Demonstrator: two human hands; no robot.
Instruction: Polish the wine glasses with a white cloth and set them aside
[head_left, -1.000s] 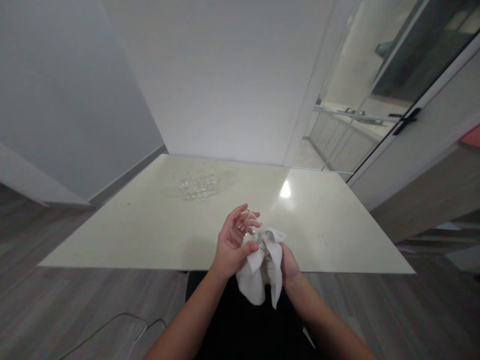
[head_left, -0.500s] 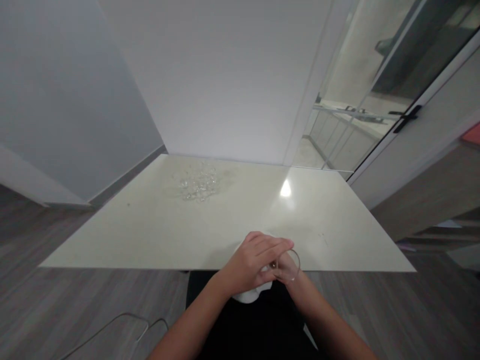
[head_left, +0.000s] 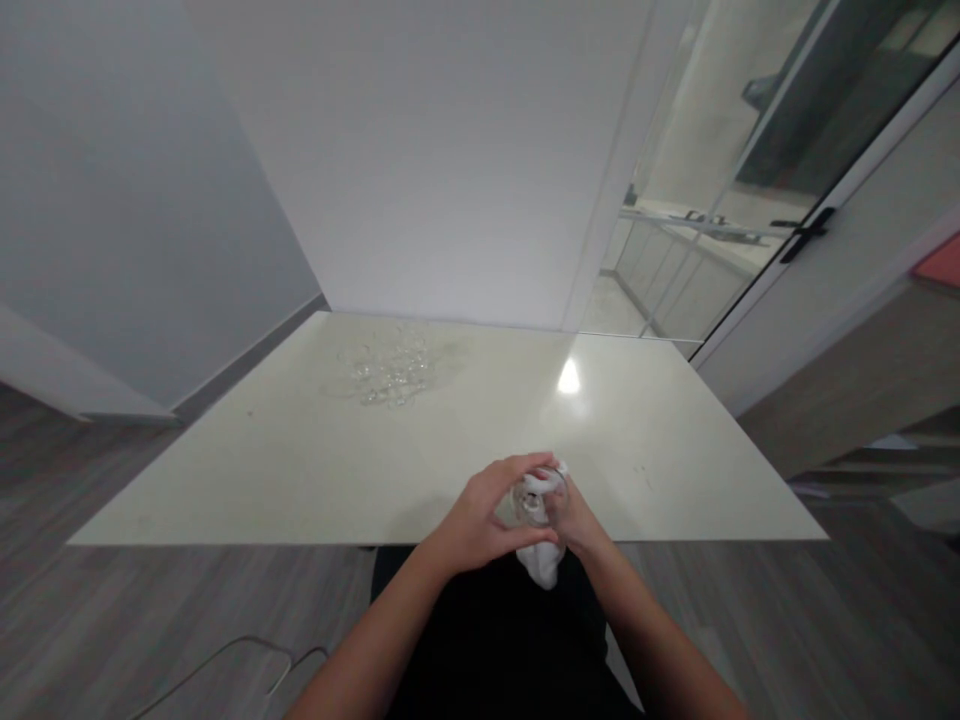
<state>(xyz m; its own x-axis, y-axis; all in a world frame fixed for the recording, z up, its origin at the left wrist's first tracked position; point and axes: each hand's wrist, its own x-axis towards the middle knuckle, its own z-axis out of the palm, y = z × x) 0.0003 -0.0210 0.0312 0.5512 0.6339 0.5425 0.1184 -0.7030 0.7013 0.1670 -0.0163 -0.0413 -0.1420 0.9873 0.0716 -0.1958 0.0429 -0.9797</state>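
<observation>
At the table's near edge, my left hand (head_left: 487,515) curves around a clear drinking glass (head_left: 529,500), thumb and fingers on opposite sides of its round rim. My right hand (head_left: 576,515) is on the far side of the glass, closed on a white cloth (head_left: 541,566). Part of the cloth shows behind and through the glass, and a fold hangs below the hands. Most of my right hand's fingers are hidden by the glass and cloth.
Several clear glass pieces (head_left: 394,372) cluster on the far left of the pale glossy table (head_left: 292,460). A wall meets the table's back edge. To the right stands a glazed door with a black handle (head_left: 808,235). A cable (head_left: 225,650) lies on the floor at left.
The glass has turned and moved left, so its round mouth now faces up toward me. My left hand has opened out around the rim, and the cloth has shifted right.
</observation>
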